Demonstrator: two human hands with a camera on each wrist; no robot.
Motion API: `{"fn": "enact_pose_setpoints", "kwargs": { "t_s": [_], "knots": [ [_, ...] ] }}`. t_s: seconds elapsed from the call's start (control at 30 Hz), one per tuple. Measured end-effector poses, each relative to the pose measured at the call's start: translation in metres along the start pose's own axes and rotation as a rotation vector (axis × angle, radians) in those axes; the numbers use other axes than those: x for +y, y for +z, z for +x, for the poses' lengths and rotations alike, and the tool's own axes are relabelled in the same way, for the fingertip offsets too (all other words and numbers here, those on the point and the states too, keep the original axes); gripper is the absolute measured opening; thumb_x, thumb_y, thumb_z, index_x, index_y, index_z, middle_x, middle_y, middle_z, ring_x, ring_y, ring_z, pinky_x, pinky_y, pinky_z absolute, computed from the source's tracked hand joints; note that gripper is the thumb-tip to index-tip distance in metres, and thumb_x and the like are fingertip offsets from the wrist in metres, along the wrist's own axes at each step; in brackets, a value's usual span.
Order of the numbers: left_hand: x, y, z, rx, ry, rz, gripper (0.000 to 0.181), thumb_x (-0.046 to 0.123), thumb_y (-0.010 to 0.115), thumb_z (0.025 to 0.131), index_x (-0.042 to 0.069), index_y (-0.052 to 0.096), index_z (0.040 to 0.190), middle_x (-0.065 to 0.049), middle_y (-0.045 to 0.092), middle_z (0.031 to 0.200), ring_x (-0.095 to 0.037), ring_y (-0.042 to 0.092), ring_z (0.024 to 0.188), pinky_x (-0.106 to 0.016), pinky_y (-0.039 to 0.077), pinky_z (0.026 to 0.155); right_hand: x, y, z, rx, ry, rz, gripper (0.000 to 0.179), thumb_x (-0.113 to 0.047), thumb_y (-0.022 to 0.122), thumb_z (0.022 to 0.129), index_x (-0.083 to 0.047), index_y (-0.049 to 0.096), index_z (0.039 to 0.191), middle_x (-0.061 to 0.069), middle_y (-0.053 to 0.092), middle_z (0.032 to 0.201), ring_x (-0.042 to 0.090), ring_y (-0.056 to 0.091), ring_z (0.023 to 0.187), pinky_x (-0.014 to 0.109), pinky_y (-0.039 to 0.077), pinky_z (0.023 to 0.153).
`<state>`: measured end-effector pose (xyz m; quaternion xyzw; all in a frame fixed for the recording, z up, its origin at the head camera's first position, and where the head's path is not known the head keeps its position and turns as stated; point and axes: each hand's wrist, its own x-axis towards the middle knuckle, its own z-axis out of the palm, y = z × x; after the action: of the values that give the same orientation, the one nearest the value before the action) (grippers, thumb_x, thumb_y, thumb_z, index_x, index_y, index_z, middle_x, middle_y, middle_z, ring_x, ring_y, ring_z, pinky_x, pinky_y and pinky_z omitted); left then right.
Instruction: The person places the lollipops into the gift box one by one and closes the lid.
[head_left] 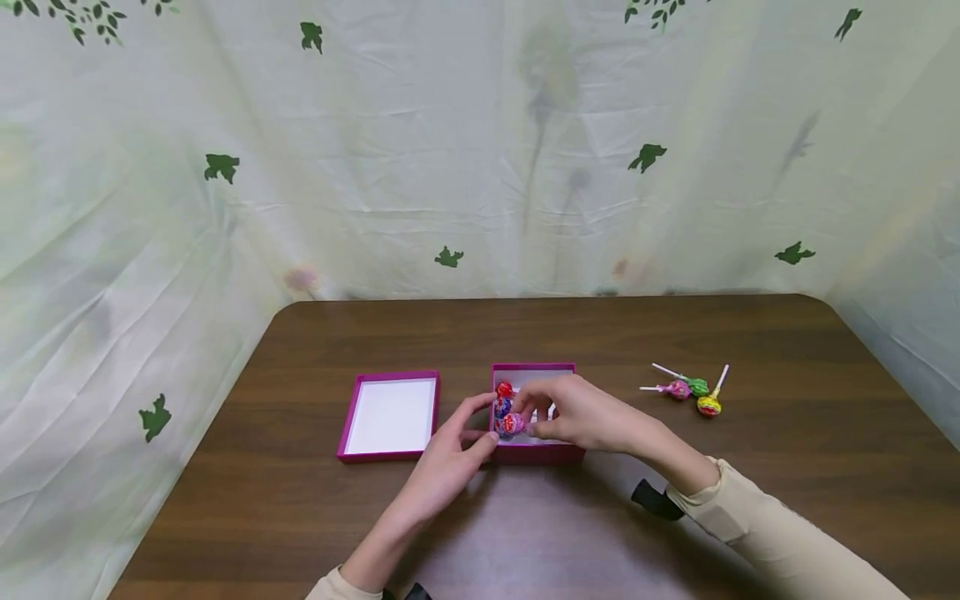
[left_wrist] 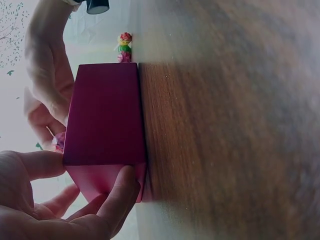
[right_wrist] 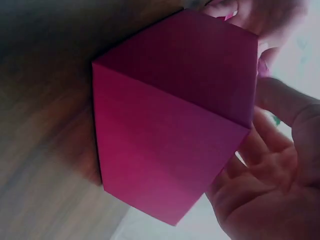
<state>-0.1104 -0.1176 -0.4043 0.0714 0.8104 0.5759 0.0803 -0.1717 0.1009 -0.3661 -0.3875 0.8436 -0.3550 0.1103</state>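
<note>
A magenta box (head_left: 537, 455) with a white inside stands uncovered on the table. My left hand (head_left: 447, 460) grips its left side, with the thumb at the rim and fingers (left_wrist: 122, 192) along the wall in the left wrist view. Inside the box, my right hand (head_left: 581, 410) pinches a pink lollipop (head_left: 514, 423) near the left wall, its stick mostly hidden by the fingers. A red lollipop (head_left: 505, 389) and a blue lollipop (head_left: 502, 408) lie along that same wall. The right hand covers much of the box's inside.
To the left lies the box lid (head_left: 392, 416), white side up with a magenta rim. Right of the box are a pink-purple lollipop (head_left: 678, 389), a green lollipop (head_left: 698, 387) and a yellow lollipop (head_left: 708, 406), close together on the brown table (head_left: 810, 467). A patterned curtain (head_left: 480, 150) hangs behind.
</note>
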Motion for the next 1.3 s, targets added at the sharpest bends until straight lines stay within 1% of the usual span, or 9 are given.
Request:
{"fn": "enact_pose_setpoints", "kwargs": {
  "t_s": [0.2, 0.3, 0.4, 0.5, 0.63, 0.7, 0.87, 1.1, 1.3],
  "knots": [
    [-0.002, 0.000, 0.001, -0.004, -0.007, -0.012, 0.051, 0.018, 0.060, 0.096, 0.022, 0.046, 0.145, -0.008, 0.049, 0.144, -0.028, 0.062, 0.111, -0.040, 0.053, 0.077, 0.004, 0.001, 0.010, -0.130, 0.024, -0.005, 0.022, -0.002, 0.072, 0.085, -0.019, 0.068, 0.099, -0.008, 0.066, 0.083, 0.006, 0.062, 0.079, 0.027, 0.052, 0.071],
    [0.000, -0.001, 0.000, -0.011, -0.009, -0.004, 0.051, 0.019, 0.059, 0.096, 0.023, 0.046, 0.145, -0.007, 0.051, 0.142, -0.027, 0.061, 0.112, -0.040, 0.053, 0.077, 0.006, 0.002, 0.016, -0.173, 0.024, 0.007, 0.024, 0.001, 0.070, 0.084, -0.019, 0.069, 0.098, -0.007, 0.066, 0.082, 0.006, 0.063, 0.079, 0.027, 0.052, 0.070],
    [0.001, -0.001, -0.001, -0.013, -0.006, 0.002, 0.050, 0.020, 0.059, 0.096, 0.024, 0.047, 0.144, -0.006, 0.051, 0.141, -0.025, 0.061, 0.112, -0.039, 0.053, 0.078, 0.008, 0.002, 0.021, -0.197, 0.021, -0.005, 0.025, 0.003, 0.068, 0.083, -0.017, 0.071, 0.096, -0.007, 0.067, 0.080, 0.006, 0.062, 0.077, 0.027, 0.051, 0.068],
    [0.001, -0.001, -0.001, -0.013, -0.006, -0.008, 0.050, 0.020, 0.059, 0.096, 0.024, 0.047, 0.144, -0.007, 0.051, 0.141, -0.025, 0.061, 0.111, -0.040, 0.053, 0.078, 0.010, 0.005, 0.026, -0.186, 0.030, -0.043, 0.022, 0.001, 0.071, 0.082, -0.017, 0.073, 0.092, -0.008, 0.067, 0.079, 0.006, 0.062, 0.076, 0.027, 0.050, 0.068],
    [0.002, -0.001, -0.002, -0.012, -0.004, -0.033, 0.050, 0.019, 0.060, 0.096, 0.023, 0.047, 0.144, -0.008, 0.051, 0.142, -0.027, 0.061, 0.111, -0.042, 0.054, 0.078, 0.011, 0.010, 0.028, -0.143, 0.051, -0.105, 0.018, -0.002, 0.074, 0.080, -0.019, 0.072, 0.084, -0.013, 0.065, 0.073, 0.004, 0.060, 0.072, 0.027, 0.049, 0.067],
    [0.002, -0.001, -0.002, -0.011, -0.004, -0.028, 0.050, 0.019, 0.060, 0.096, 0.023, 0.047, 0.144, -0.007, 0.051, 0.142, -0.026, 0.061, 0.111, -0.041, 0.053, 0.077, 0.012, 0.013, 0.028, -0.131, 0.051, -0.156, 0.016, -0.004, 0.075, 0.079, -0.020, 0.072, 0.081, -0.016, 0.063, 0.069, 0.003, 0.058, 0.069, 0.026, 0.048, 0.067],
    [0.001, -0.001, -0.001, -0.012, -0.002, -0.008, 0.049, 0.017, 0.059, 0.097, 0.023, 0.047, 0.144, -0.007, 0.053, 0.140, -0.026, 0.062, 0.111, -0.041, 0.053, 0.077, 0.012, 0.016, 0.027, -0.114, 0.030, -0.241, 0.015, -0.010, 0.079, 0.079, -0.021, 0.070, 0.074, -0.019, 0.059, 0.065, 0.003, 0.054, 0.066, 0.026, 0.046, 0.065],
    [0.001, 0.000, -0.001, -0.003, 0.005, -0.020, 0.049, 0.017, 0.060, 0.096, 0.023, 0.049, 0.143, -0.005, 0.051, 0.142, -0.025, 0.062, 0.110, -0.041, 0.053, 0.077, 0.013, 0.019, 0.027, -0.103, 0.036, -0.273, 0.020, -0.012, 0.080, 0.079, -0.024, 0.068, 0.070, -0.019, 0.057, 0.063, 0.003, 0.053, 0.065, 0.026, 0.045, 0.063],
    [0.002, 0.000, -0.001, -0.002, 0.008, -0.037, 0.050, 0.017, 0.060, 0.096, 0.023, 0.047, 0.144, -0.007, 0.050, 0.143, -0.026, 0.062, 0.110, -0.042, 0.053, 0.076, 0.012, 0.018, 0.028, -0.125, 0.036, -0.264, 0.019, -0.012, 0.080, 0.079, -0.024, 0.069, 0.070, -0.020, 0.059, 0.064, 0.002, 0.055, 0.067, 0.026, 0.046, 0.065]
  ]
}}
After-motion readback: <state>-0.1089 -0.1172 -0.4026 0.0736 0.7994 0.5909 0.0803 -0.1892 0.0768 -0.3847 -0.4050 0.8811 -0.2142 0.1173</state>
